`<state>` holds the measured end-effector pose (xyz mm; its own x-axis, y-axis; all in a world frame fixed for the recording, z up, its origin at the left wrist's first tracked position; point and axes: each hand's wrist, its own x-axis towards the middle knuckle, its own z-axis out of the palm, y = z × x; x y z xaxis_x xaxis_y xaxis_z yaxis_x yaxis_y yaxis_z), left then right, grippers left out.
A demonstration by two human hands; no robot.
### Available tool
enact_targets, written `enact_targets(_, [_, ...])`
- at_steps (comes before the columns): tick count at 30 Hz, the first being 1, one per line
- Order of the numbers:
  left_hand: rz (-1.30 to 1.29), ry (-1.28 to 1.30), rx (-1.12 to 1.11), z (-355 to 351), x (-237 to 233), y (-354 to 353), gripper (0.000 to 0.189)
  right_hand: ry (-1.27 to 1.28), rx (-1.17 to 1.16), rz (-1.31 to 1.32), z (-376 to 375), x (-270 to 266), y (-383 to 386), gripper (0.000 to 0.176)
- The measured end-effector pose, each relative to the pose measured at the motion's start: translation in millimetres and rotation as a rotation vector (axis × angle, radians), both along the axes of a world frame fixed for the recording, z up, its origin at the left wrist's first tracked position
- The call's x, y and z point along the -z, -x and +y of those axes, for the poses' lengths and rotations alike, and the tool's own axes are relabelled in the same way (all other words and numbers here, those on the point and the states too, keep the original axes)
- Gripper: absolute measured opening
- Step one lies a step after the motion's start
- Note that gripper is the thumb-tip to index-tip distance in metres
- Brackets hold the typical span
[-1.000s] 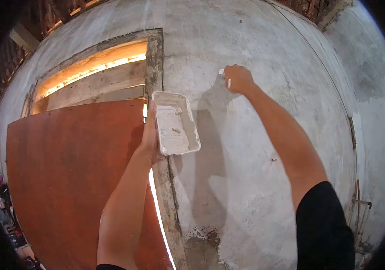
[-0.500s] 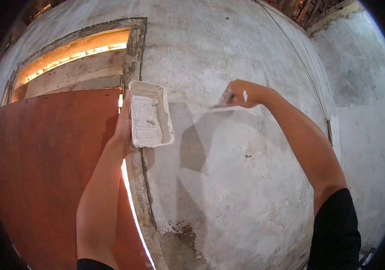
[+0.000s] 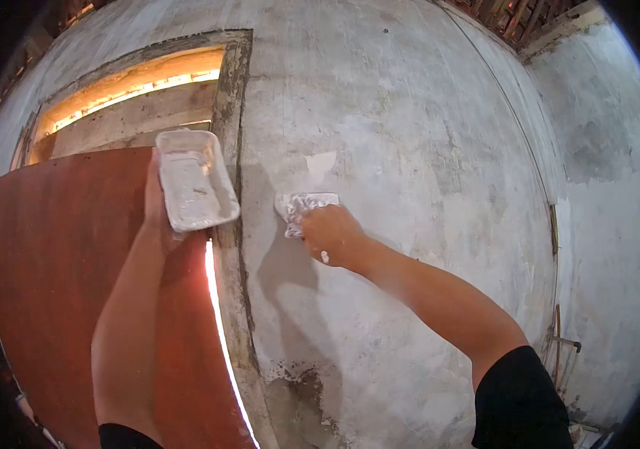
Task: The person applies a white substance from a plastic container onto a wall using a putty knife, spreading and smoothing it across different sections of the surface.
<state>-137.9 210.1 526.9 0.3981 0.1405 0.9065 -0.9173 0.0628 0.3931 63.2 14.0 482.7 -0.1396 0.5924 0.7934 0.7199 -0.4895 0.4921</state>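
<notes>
A white rectangular plastic tub [image 3: 220, 178] is tilted with its mouth facing me, and white putty coats its inside. My left hand [image 3: 157, 209] is closed on the tub's left side and underside, in front of the red-brown door. A putty-smeared scraper [image 3: 312, 200] lies against or very close to the grey wall [image 3: 410, 135]; contact is hard to judge. Its grip is hidden inside my closed right hand [image 3: 333, 236], which has a dab of putty on its back. Just above the blade, a fresh white putty patch [image 3: 321, 165] shows on the wall.
The red-brown door [image 3: 73, 284] fills the left, with a bright gap along its edge. A worn frame [image 3: 232, 97] surrounds it. A thin cable [image 3: 496, 78] runs down the wall, and a pipe [image 3: 567, 343] sticks out at lower right. A side wall [image 3: 612, 217] stands at right.
My right hand has moved left and down with the scraper, whose putty-covered face now shows. The tub has shifted left with my left hand. A bright putty patch is now visible on the wall.
</notes>
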Motion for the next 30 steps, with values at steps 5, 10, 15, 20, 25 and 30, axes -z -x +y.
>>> enact_targets(5, [0.004, 0.016, -0.080, 2, 6, 12, 0.067, 0.006, -0.181, -0.040, -15, -31, -8, 0.014])
enact_targets(10, [0.109, -0.043, -0.112, -7, 16, 2, 0.069, -0.652, -0.182, 0.208, -41, -82, 3, 0.012])
enact_targets(15, [0.156, -0.058, -0.082, -6, 19, 9, 0.069, -0.876, -0.290, 0.474, 12, -115, 23, 0.014])
enact_targets(20, [0.107, -0.072, -0.200, 2, 20, 6, 0.071, -0.558, -0.244, 0.153, 37, -104, 57, 0.010])
enact_targets(25, [0.102, -0.002, -0.036, 5, 26, 5, 0.072, -0.074, 0.120, -0.072, 15, -62, 47, 0.017])
enact_targets(30, [0.002, -0.035, -0.020, 15, 26, 1, 0.072, 0.134, 0.117, -0.285, -17, -40, -10, 0.037])
